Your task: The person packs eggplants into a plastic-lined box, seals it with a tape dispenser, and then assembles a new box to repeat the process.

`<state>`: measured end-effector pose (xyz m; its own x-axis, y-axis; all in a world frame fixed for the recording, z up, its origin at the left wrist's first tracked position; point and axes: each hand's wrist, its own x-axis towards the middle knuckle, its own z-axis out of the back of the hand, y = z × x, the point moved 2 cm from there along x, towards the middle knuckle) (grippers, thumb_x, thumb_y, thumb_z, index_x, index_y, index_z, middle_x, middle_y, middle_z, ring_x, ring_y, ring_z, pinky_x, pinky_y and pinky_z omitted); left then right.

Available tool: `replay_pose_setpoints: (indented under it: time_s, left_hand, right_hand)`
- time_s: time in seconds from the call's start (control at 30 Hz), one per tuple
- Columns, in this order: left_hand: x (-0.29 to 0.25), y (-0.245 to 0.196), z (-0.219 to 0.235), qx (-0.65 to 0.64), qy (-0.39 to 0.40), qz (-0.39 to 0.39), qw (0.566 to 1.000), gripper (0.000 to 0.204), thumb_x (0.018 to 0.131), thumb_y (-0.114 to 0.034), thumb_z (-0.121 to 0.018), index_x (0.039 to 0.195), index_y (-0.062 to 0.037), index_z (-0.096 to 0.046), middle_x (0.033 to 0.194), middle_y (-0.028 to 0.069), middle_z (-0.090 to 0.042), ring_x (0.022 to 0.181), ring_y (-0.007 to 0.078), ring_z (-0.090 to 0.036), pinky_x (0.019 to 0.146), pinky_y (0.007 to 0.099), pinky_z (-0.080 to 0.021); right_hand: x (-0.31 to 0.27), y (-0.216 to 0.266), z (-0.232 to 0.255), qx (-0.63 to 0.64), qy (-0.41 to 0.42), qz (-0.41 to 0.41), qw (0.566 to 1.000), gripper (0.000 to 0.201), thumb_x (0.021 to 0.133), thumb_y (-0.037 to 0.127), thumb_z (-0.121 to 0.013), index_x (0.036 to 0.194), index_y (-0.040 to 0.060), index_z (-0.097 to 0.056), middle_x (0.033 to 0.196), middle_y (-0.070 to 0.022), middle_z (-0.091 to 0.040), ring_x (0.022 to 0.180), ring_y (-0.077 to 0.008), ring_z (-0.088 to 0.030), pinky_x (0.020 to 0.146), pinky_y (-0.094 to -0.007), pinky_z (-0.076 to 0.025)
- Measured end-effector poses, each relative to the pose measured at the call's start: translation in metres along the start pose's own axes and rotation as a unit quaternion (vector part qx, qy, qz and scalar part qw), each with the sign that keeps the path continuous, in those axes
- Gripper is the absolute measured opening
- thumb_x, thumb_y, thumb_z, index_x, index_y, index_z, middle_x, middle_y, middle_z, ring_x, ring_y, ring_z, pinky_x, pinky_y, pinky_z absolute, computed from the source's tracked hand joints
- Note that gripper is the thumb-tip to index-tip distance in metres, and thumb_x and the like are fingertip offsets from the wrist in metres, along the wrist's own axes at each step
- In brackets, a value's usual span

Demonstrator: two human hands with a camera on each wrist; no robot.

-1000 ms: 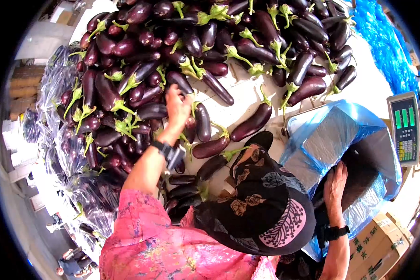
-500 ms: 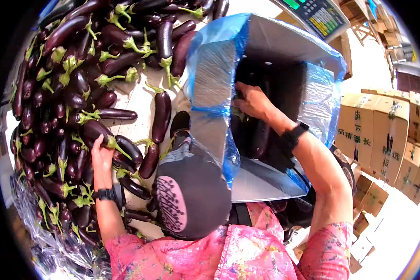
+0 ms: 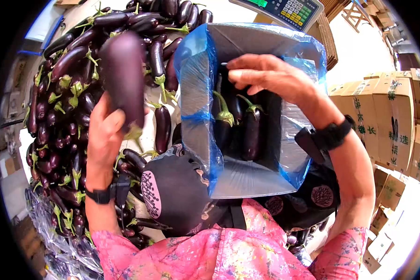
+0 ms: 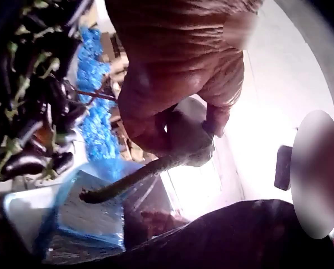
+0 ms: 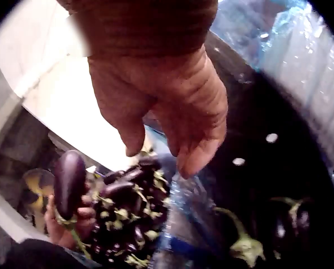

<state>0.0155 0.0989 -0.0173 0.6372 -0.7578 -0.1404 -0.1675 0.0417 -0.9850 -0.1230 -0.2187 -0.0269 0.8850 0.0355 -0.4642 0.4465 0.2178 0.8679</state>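
My left hand grips a purple eggplant near its green stem end and holds it up, its blunt end blurred. In the left wrist view, the eggplant's stem pokes out past my fingers. My right hand hovers over a carton lined with blue plastic, fingers loosely bent and nothing in them. Several eggplants lie inside the carton, two with green caps facing up. The right wrist view has the raised eggplant at lower left, beyond the carton's edge.
A large heap of eggplants covers the table left of the carton. Behind the carton stands a scale with a keypad. Printed cardboard boxes are stacked at right. A patterned cap shows below the left side of the carton.
My left hand has lifted an eggplant off the heap. My right hand, first at the carton, then reaching inside, has risen above its eggplants. The head view has swung toward the carton.
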Motion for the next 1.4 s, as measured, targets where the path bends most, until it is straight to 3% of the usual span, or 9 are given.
replay_pose_setpoints:
  time_s: [0.13, 0.3, 0.4, 0.53, 0.7, 0.93, 1.0, 1.27, 1.4]
  left_hand:
    - [0.053, -0.022, -0.077, 0.034, 0.143, -0.04, 0.988, 0.059, 0.091, -0.021, -0.07, 0.139, 0.0034, -0.047, 0.12, 0.0086, -0.064, 0.103, 0.0139, -0.062, 0.094, 0.029, -0.05]
    - [0.068, -0.002, -0.069, 0.268, 0.265, -0.058, 0.924, 0.05, 0.095, -0.032, -0.067, 0.132, 0.0001, -0.056, 0.088, 0.007, -0.069, 0.078, 0.017, -0.066, 0.075, 0.0284, -0.053]
    - [0.048, 0.001, -0.046, 0.15, 0.154, 0.113, 0.97, 0.047, 0.098, -0.025, -0.06, 0.137, -0.0002, -0.055, 0.093, 0.0052, -0.068, 0.084, 0.0109, -0.064, 0.073, 0.0249, -0.051]
    - [0.013, 0.057, 0.007, 0.078, 0.036, 0.129, 0.988, 0.052, 0.096, -0.034, -0.062, 0.136, -0.0005, -0.055, 0.096, 0.0056, -0.067, 0.082, 0.0113, -0.065, 0.072, 0.0231, -0.051]
    - [-0.069, 0.163, 0.056, 0.027, -0.102, 0.238, 0.965, 0.052, 0.096, -0.032, -0.063, 0.135, 0.0006, -0.055, 0.099, 0.0094, -0.067, 0.084, 0.0131, -0.065, 0.074, 0.0243, -0.052]
    - [-0.19, 0.289, 0.095, 0.005, -0.322, 0.327, 0.888, 0.035, 0.095, -0.022, -0.06, 0.124, -0.0024, -0.061, 0.099, 0.009, -0.069, 0.084, 0.0153, -0.066, 0.074, 0.0282, -0.054]
    - [-0.197, 0.301, 0.095, -0.018, -0.368, 0.272, 0.889, 0.033, 0.094, -0.02, -0.061, 0.122, -0.0013, -0.061, 0.096, 0.0083, -0.07, 0.083, 0.0155, -0.066, 0.073, 0.0284, -0.054]
    - [-0.265, 0.315, 0.099, 0.135, -0.454, 0.27, 0.838, 0.027, 0.096, -0.012, -0.059, 0.12, -0.0009, -0.062, 0.109, 0.0106, -0.069, 0.096, 0.0179, -0.067, 0.085, 0.0316, -0.053]
    - [-0.272, 0.287, 0.065, 0.302, -0.388, 0.295, 0.819, 0.048, 0.085, -0.003, -0.065, 0.132, -0.0019, -0.053, 0.119, 0.0157, -0.065, 0.112, 0.0269, -0.062, 0.098, 0.0369, -0.049]
  right_hand:
    - [-0.017, 0.048, -0.018, 0.117, -0.011, 0.132, 0.984, 0.065, 0.095, 0.04, -0.067, 0.142, -0.0005, -0.048, 0.128, -0.0095, -0.061, 0.117, -0.0144, -0.059, 0.102, -0.0292, -0.045]
    - [-0.029, 0.026, -0.025, 0.241, -0.045, 0.024, 0.969, 0.052, 0.089, 0.036, -0.073, 0.127, 0.0021, -0.06, 0.111, -0.0045, -0.067, 0.1, -0.0102, -0.062, 0.085, -0.0254, -0.049]
    - [-0.024, -0.013, -0.024, 0.236, -0.076, -0.117, 0.962, 0.056, 0.086, 0.044, -0.075, 0.117, -0.0017, -0.062, 0.107, -0.0092, -0.069, 0.092, -0.0159, -0.068, 0.083, -0.0298, -0.054]
    - [0.014, -0.046, -0.034, 0.157, -0.158, -0.231, 0.947, 0.06, 0.085, 0.044, -0.078, 0.118, -0.0021, -0.056, 0.101, -0.0088, -0.065, 0.085, -0.0163, -0.065, 0.08, -0.0307, -0.055]
    - [0.075, -0.105, -0.062, 0.132, -0.154, -0.132, 0.97, 0.051, 0.081, 0.023, -0.075, 0.121, -0.0039, -0.057, 0.114, -0.0157, -0.065, 0.101, -0.0254, -0.06, 0.092, -0.0379, -0.046]
    - [0.084, -0.165, -0.06, -0.069, -0.238, -0.081, 0.965, 0.061, 0.09, 0.04, -0.064, 0.127, -0.0067, -0.05, 0.112, -0.0328, -0.065, 0.111, -0.0444, -0.063, 0.09, -0.0453, -0.05]
    - [0.092, -0.176, -0.055, -0.135, -0.212, -0.152, 0.956, 0.065, 0.094, 0.041, -0.064, 0.137, -0.0046, -0.047, 0.129, -0.0197, -0.06, 0.113, -0.029, -0.06, 0.093, -0.0395, -0.048]
    - [0.062, -0.127, -0.06, 0.024, -0.115, -0.136, 0.984, 0.061, 0.1, 0.036, -0.053, 0.147, -0.0015, -0.04, 0.142, -0.0193, -0.049, 0.114, -0.0263, -0.06, 0.09, -0.0335, -0.051]
    - [0.06, -0.121, -0.058, -0.02, -0.088, -0.164, 0.982, 0.057, 0.102, 0.038, -0.051, 0.148, 0.0061, -0.04, 0.138, -0.0123, -0.055, 0.117, -0.0227, -0.059, 0.097, -0.0336, -0.049]
